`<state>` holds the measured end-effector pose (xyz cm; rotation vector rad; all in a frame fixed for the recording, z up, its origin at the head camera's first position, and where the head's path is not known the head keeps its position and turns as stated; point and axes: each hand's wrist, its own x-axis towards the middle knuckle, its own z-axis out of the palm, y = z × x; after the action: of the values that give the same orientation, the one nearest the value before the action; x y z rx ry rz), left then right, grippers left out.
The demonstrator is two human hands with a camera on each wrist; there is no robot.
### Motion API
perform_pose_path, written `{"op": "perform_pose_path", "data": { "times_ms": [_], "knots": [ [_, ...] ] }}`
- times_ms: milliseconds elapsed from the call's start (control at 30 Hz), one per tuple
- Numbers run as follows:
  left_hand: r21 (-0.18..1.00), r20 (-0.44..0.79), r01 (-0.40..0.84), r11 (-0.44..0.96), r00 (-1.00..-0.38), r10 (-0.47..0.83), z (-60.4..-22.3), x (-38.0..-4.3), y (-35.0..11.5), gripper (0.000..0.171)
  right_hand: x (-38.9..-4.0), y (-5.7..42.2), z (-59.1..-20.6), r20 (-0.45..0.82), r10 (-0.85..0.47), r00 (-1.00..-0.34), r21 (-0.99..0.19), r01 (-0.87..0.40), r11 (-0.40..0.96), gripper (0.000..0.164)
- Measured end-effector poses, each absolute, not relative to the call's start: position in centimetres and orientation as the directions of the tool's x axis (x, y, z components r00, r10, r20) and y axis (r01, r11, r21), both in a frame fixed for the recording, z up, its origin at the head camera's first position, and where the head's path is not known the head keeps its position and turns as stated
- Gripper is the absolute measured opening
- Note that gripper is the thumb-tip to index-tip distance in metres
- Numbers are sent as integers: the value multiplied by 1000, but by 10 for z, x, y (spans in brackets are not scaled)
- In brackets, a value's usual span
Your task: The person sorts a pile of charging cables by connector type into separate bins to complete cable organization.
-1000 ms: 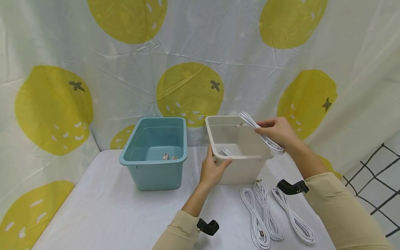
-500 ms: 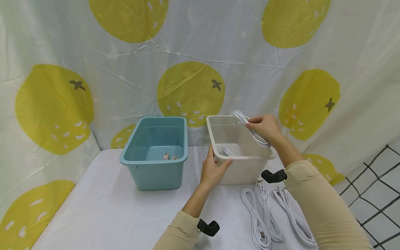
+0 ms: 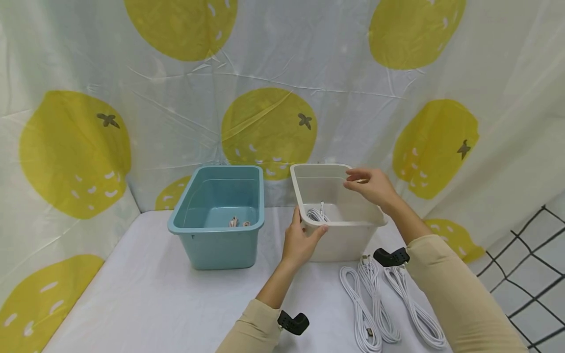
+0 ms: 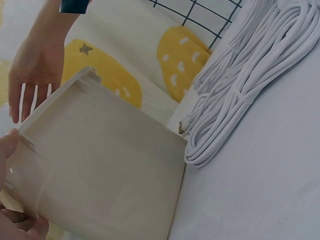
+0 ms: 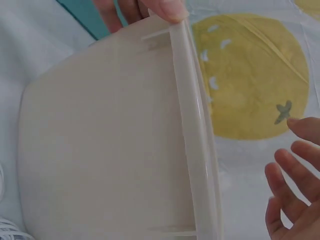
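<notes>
My left hand (image 3: 301, 242) grips the near left corner of a cream plastic bin (image 3: 340, 240), its thumb over the rim. Above the bin's right rim is my right hand (image 3: 371, 186), fingers spread and nothing between them; the right wrist view also shows those fingers (image 5: 290, 175) apart. White cable (image 3: 317, 214) lies coiled inside at the bin's near left, partly hidden by the front wall. In front of the bin, bundled white cables (image 3: 362, 314) lie on the white cloth, some with metal plugs showing.
To the left stands a teal bin (image 3: 222, 249) with small pinkish-brown items (image 3: 234, 221) inside. A lemon-print curtain (image 3: 344, 122) hangs behind both bins. Black wire grid (image 3: 525, 274) edges the right side of the table (image 3: 145, 294).
My right hand moved left over the cream bin and let go of the white cable bundle, which dropped inside. The left hand kept its hold on the rim.
</notes>
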<state>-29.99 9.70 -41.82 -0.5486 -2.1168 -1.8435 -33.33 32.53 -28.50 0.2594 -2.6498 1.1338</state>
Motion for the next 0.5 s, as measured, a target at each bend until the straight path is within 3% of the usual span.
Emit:
{"op": "perform_pose_path", "data": {
  "times_ms": [500],
  "knots": [
    [878,453,464,117,-885,107,-419,-301,96,83,-310,334,-285,289,-174,-941,-662,-328,674,62]
  ]
}}
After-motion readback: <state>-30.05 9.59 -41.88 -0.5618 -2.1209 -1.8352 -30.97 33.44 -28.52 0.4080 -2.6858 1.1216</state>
